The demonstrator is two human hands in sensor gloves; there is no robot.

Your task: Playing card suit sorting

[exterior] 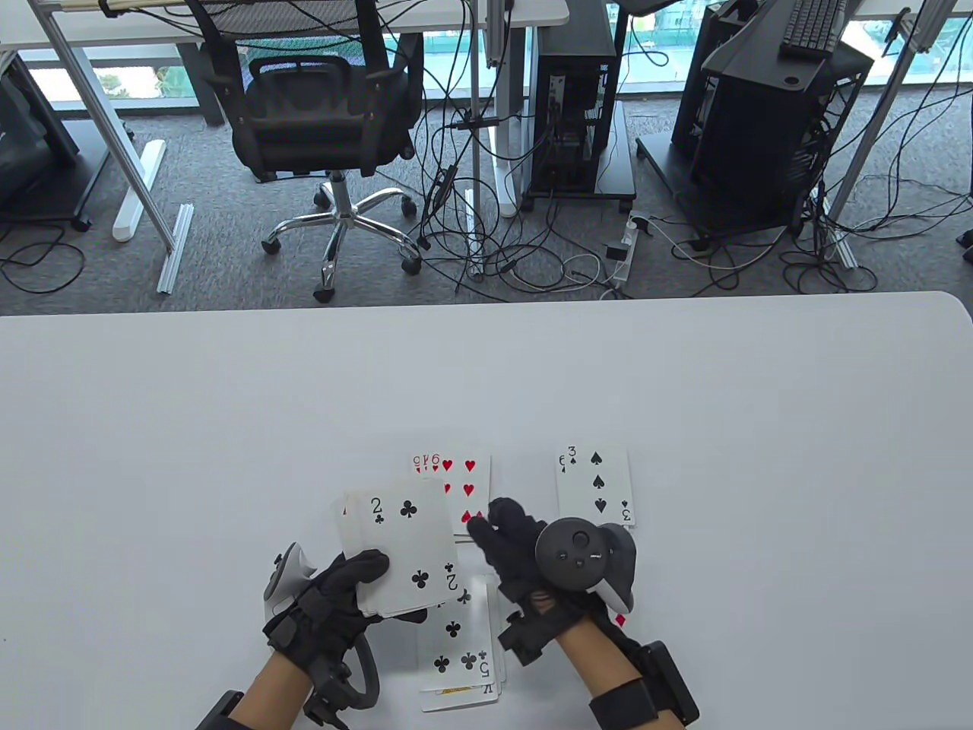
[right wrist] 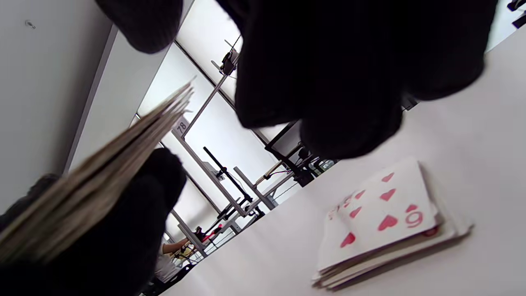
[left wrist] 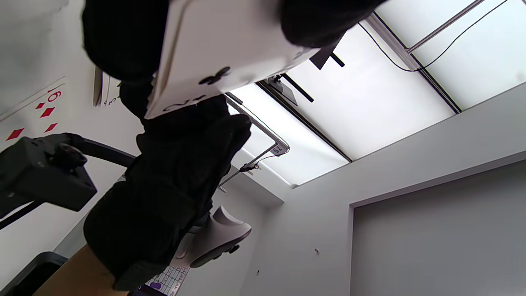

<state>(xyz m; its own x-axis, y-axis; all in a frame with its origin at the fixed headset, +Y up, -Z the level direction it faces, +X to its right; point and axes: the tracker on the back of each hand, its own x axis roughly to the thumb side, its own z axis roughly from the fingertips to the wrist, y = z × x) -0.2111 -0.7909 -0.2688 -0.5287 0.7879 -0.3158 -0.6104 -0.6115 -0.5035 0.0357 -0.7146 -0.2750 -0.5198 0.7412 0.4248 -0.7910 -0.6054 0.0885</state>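
Note:
My left hand (exterior: 353, 585) grips a deck of cards (exterior: 399, 555) face up with the 2 of clubs on top; the same deck shows in the left wrist view (left wrist: 222, 45) and edge-on in the right wrist view (right wrist: 94, 185). My right hand (exterior: 505, 536) hovers beside the deck, fingers loosely bent and holding nothing, its fingertips over the near edge of the hearts pile (exterior: 460, 483) (right wrist: 386, 218). A spades pile (exterior: 595, 487) topped by the 3 of spades lies to the right. A clubs pile (exterior: 460, 646) topped by the 5 lies between my wrists. A diamonds card (left wrist: 41, 111) lies mostly hidden under my right hand.
The white table (exterior: 228, 426) stretches wide on every side of the piles. Beyond its far edge are an office chair (exterior: 327, 114), computer towers (exterior: 578, 99) and loose cables on the floor.

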